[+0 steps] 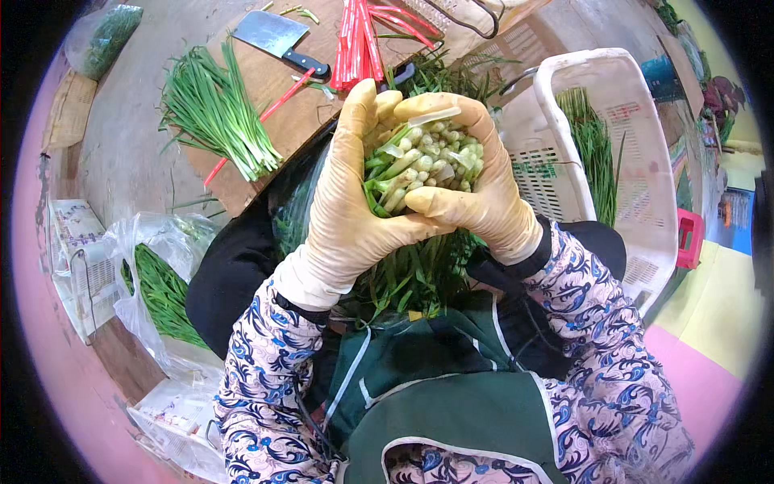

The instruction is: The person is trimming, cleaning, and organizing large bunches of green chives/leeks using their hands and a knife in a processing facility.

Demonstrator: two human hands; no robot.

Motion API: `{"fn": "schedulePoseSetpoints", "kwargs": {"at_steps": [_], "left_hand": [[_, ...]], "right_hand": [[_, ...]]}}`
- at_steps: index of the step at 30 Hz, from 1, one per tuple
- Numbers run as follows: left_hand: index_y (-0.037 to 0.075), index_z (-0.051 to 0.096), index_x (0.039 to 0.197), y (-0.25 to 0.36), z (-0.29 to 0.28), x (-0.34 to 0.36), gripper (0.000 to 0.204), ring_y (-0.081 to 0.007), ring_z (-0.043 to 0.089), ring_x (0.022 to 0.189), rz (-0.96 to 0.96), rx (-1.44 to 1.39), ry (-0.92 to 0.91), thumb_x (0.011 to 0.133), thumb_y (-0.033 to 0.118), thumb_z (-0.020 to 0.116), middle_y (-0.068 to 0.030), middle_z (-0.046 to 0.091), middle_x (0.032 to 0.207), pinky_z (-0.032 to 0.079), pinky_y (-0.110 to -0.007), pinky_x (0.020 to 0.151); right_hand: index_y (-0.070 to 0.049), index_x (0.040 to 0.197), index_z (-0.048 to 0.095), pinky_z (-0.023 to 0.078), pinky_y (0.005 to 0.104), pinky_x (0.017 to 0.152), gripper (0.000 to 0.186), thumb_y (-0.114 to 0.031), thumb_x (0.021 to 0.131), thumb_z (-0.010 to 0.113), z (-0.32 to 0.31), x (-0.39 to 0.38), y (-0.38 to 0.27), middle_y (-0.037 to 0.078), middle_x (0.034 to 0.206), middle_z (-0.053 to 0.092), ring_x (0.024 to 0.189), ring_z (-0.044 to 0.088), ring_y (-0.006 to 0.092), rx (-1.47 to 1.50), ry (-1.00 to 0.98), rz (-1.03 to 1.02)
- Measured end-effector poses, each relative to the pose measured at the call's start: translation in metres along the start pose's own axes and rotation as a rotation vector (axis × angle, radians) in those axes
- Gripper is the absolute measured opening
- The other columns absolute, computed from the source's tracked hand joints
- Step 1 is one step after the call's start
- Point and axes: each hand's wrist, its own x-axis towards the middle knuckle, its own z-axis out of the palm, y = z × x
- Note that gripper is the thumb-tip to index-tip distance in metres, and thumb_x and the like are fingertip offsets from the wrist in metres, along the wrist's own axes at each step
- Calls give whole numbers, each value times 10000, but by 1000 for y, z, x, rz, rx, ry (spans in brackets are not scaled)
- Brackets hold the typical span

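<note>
Head view, left hand [343, 202] and right hand [476, 189], both grips clasping chive bundle [423, 161], cut ends up.

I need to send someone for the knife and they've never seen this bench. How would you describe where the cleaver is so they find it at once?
Start at the brown wooden board at the top of the view, beyond the gloved hands. The cleaver lies flat on its far end, between the loose chives on its left and the red strips on its right. It is the only metal thing there: a broad grey blade with a black handle.
</note>
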Motion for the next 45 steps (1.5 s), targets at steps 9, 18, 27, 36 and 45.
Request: {"fn": "schedulePoseSetpoints", "kwargs": {"at_steps": [9,18,27,36,45], "left_hand": [[15,171,1502,-5,5,2,1253,-265,442,1264,20,111,-14,521,188,933,-151,419,1378,362,-362,1076],[-6,297,1455,-5,-3,6,1097,-259,495,1216,-123,135,-80,561,146,915,-160,484,1317,407,-354,1034],[-11,372,1419,-8,-4,-2,957,-212,563,1150,-216,-4,-54,629,145,889,-141,560,1263,452,-328,987],[1,413,1374,-2,-3,-3,863,-152,565,1122,-225,-43,-47,658,103,884,-85,574,1246,471,-297,975],[-25,321,1435,5,-2,-6,988,-231,542,1195,-214,-18,-84,666,225,889,-151,520,1334,460,-355,1016]], "right_hand": [[-112,1242,483,467,276,918,724,-74,636,878,-2,3,2,-2,1174,537,1052,519,96,-33,-2,37],[-96,1138,528,476,272,896,555,-78,681,844,-4,6,3,7,1109,564,1009,541,97,-133,76,56],[-76,1178,566,531,293,788,659,-280,632,873,-12,12,6,71,944,686,843,685,168,-550,9,-214],[-88,1048,630,516,350,771,607,-376,568,865,-15,17,-7,91,875,651,823,665,264,-921,14,-451],[-45,1519,208,362,333,1043,1089,-259,694,886,-20,16,6,125,1348,441,1233,433,185,-390,-252,-348]]}}
